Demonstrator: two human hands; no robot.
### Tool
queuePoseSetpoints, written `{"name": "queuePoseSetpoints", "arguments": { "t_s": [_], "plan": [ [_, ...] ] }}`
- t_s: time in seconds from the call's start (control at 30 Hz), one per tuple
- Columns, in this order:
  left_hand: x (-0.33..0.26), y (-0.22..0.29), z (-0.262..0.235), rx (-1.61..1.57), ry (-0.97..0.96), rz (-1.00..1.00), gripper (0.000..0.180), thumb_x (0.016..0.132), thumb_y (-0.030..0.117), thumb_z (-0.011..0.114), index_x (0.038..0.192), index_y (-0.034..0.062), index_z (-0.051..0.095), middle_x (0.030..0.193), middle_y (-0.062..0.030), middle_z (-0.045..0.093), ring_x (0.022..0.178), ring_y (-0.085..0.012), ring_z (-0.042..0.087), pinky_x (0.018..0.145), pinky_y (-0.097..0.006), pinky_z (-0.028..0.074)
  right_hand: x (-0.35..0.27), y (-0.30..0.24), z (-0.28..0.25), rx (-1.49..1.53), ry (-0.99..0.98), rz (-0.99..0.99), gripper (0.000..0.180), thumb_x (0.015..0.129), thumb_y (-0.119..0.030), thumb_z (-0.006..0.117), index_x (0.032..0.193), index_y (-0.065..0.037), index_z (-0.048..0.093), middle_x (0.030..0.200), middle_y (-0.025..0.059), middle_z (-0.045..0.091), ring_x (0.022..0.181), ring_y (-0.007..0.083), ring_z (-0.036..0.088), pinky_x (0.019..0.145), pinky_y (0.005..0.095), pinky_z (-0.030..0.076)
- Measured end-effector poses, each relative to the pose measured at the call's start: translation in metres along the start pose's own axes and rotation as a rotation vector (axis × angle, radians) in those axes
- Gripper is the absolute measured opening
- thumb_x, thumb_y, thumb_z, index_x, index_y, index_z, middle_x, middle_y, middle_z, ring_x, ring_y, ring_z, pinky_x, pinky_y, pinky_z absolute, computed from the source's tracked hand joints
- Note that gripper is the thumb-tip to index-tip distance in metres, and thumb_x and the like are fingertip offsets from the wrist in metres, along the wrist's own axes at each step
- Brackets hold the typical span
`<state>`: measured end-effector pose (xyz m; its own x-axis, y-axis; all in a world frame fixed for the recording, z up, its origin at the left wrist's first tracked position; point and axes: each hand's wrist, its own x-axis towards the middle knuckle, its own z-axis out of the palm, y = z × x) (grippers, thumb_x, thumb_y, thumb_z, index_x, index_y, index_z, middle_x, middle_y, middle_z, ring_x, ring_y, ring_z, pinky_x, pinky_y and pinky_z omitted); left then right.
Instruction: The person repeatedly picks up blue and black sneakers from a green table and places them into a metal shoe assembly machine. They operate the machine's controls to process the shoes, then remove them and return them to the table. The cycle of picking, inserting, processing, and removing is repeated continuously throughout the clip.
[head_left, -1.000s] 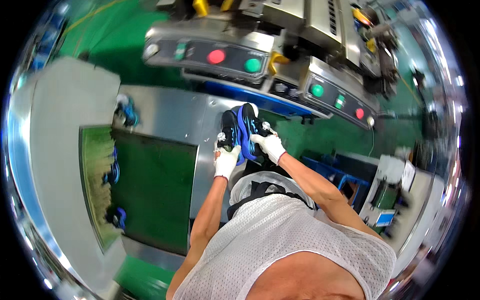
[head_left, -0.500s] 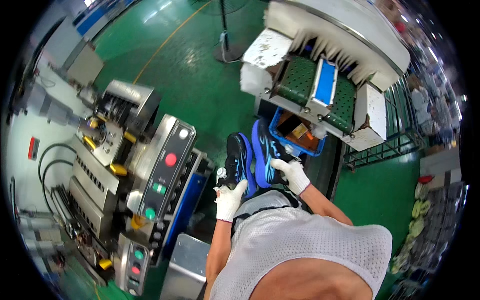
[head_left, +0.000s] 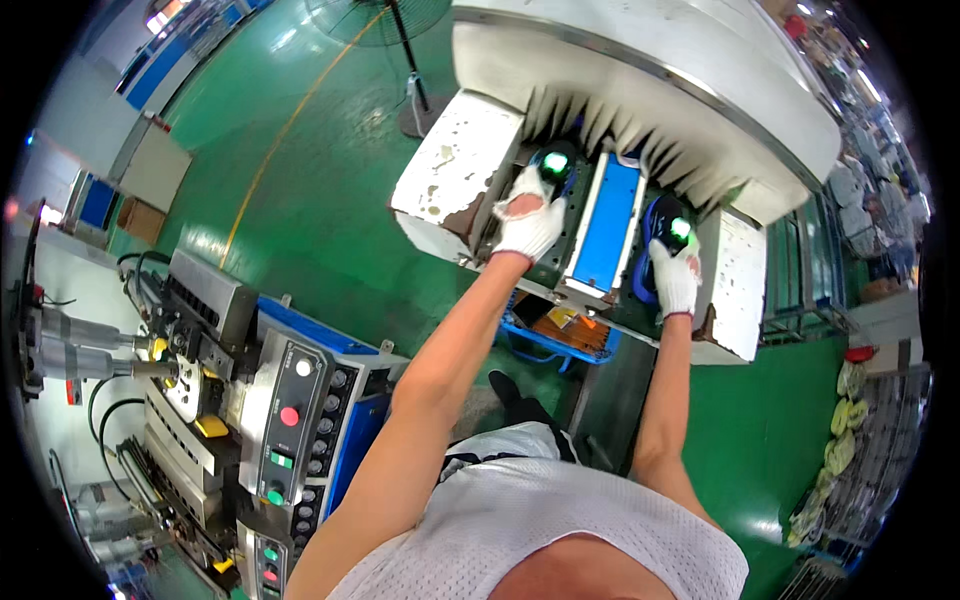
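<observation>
Both bare forearms stretch out from the torso at six o'clock, the left reaching toward twelve o'clock, the right toward one o'clock. The left hand [head_left: 528, 222], in a white glove, lies palm-down with fingers curled forward. The right hand [head_left: 675, 275], also white-gloved, is closed in a loose grip, knuckles up.

left hand [head_left: 528, 222] and right hand [head_left: 675, 275]: white knitted cloth gloves, matt, lightly soiled. each rests on a dark shoe, left shoe [head_left: 553, 166] and right shoe [head_left: 670, 225], with a glossy green patch, seemingly synthetic. machine housing [head_left: 455, 170]: white painted metal, paint chipped and rust-stained, rough. blue panel [head_left: 607, 220] between the shoes: smooth, semi-gloss. hood [head_left: 640, 60] above: pale sheet metal, dull sheen. floor [head_left: 330, 180]: green coating, glossy, reflective. control box [head_left: 290, 410]: grey metal, plastic buttons. the person's vest [head_left: 540, 530]: white mesh fabric.
</observation>
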<state>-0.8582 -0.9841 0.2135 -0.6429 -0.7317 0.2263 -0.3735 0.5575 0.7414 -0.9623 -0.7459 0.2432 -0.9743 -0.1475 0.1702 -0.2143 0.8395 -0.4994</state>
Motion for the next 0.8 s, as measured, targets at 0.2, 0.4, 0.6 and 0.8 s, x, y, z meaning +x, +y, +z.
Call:
{"name": "queuePoseSetpoints", "arguments": {
  "t_s": [0.2,0.4,0.6,0.8],
  "plan": [
    [0.000,-0.019,-0.022,-0.179,0.023,0.066,0.069,0.089,0.036,0.061,0.142,-0.0049,0.044,0.140,-0.0313,0.051,0.130,-0.0446,0.051,0.112,-0.047,0.039,0.044,-0.035,0.011,0.101,0.049,-0.205,0.076,0.084,-0.040,0.077,0.141,0.002,0.050,0.135,0.0273,0.060,0.124,0.0405,0.059,0.105,0.0473,0.045],
    [-0.263,-0.152,-0.119,0.013,-0.348,-0.221,0.030,0.098,0.037,0.053,0.108,0.0123,0.067,0.103,-0.0163,0.070,0.096,-0.0382,0.068,0.086,-0.049,0.052,-0.129,-0.098,0.073,0.953,-0.548,-0.631,0.053,0.098,-0.010,0.063,0.146,0.004,0.045,0.142,0.0202,0.056,0.128,0.0278,0.057,0.111,0.0392,0.043],
    [-0.684,-0.248,-0.208,0.305,0.116,-1.357,0.046,0.093,0.037,0.051,0.101,-0.0025,0.072,0.112,-0.0255,0.071,0.106,-0.0406,0.070,0.089,-0.052,0.056,-0.323,-0.100,0.181,0.139,-1.685,-1.012,0.054,0.094,-0.016,0.070,0.140,0.004,0.052,0.134,0.0218,0.062,0.124,0.0289,0.062,0.105,0.0386,0.049],
    [-0.951,-0.167,-0.251,0.245,1.089,-2.033,0.038,0.094,0.042,0.056,0.111,0.0108,0.069,0.108,-0.0180,0.072,0.102,-0.0378,0.070,0.088,-0.051,0.054,-0.457,-0.125,0.175,-0.329,-1.704,-1.408,0.054,0.093,-0.021,0.071,0.138,0.003,0.053,0.130,0.0220,0.065,0.120,0.0296,0.065,0.099,0.0381,0.052]
  ]
}}
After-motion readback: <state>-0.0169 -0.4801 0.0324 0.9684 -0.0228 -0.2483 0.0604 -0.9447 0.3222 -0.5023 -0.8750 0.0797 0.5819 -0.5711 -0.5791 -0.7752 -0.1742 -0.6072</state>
